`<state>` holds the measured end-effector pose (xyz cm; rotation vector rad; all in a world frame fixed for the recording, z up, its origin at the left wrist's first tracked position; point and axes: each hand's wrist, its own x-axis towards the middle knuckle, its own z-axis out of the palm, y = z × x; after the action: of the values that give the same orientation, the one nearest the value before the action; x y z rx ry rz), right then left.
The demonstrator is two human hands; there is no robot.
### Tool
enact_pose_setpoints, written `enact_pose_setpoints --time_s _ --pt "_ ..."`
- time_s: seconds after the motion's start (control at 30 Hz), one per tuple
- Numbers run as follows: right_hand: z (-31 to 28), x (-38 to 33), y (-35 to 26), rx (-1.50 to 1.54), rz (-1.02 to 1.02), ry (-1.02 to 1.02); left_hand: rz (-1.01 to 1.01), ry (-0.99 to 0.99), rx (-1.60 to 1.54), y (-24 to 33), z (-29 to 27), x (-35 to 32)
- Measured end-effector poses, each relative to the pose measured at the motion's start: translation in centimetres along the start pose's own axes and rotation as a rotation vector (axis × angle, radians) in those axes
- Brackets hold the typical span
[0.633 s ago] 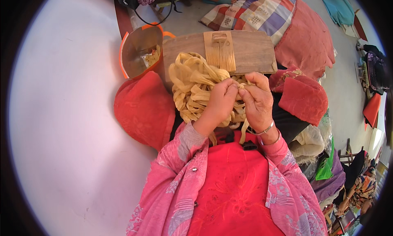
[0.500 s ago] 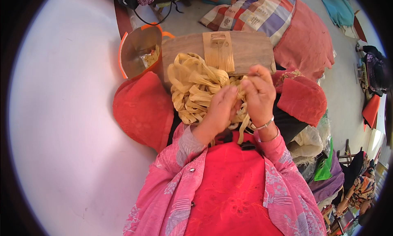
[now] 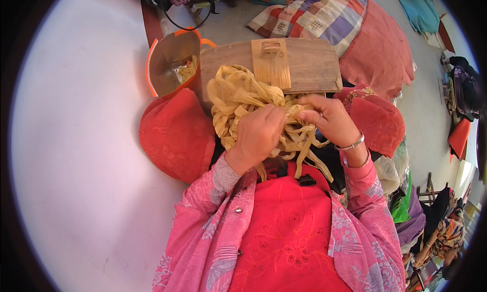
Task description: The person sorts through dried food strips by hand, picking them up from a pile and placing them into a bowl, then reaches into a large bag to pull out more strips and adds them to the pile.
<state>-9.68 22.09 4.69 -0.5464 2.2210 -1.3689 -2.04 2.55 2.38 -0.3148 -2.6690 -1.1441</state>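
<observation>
A loose heap of pale yellow flat braid-like band [image 3: 238, 89] lies over my lap, against the near edge of a wooden board [image 3: 317, 66]. My left hand [image 3: 259, 135] is closed at the heap's right side, its fingertips gripping the band. To the right of it, my right hand [image 3: 332, 118] pinches the same band between thumb and fingers, with a metal bangle on the wrist. Several loops and loose ends hang below and between the hands. Just what is between the fingertips is partly hidden.
An orange-rimmed bag [image 3: 170, 64] with yellowish scraps stands left of the board. Red cloth [image 3: 177, 135] covers my left knee; another red cloth [image 3: 378, 124] lies at the right. Checked cloth [image 3: 324, 13] lies beyond the board. A person [image 3: 444, 236] sits at the far right.
My hands have moved apart and lower; the right hand shifted right and down, the left slightly left. More band loops now hang between and below them.
</observation>
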Motion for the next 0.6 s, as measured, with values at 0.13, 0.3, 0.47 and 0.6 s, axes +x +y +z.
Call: enact_pose_setpoints --time_s 0.13,0.3,0.47,0.6 --pt "-0.9 -1.5 1.3 -0.199 -0.086 -0.024 -0.132 -0.097 -0.126 -2.5 -1.3 -0.7" --pt "-1.4 -1.6 -0.8 -0.135 -0.152 0.102 -0.09 -0.232 -0.236 -1.3 -1.6 0.4" --pt "-0.3 0.8 -0.2 0.233 0.101 -0.208 -0.211 -0.318 -0.539 -0.8 -0.6 2.2" --pt "-0.8 0.8 0.8 0.48 0.254 -0.25 -0.331 -0.458 -0.744 -2.2 -0.4 2.1"
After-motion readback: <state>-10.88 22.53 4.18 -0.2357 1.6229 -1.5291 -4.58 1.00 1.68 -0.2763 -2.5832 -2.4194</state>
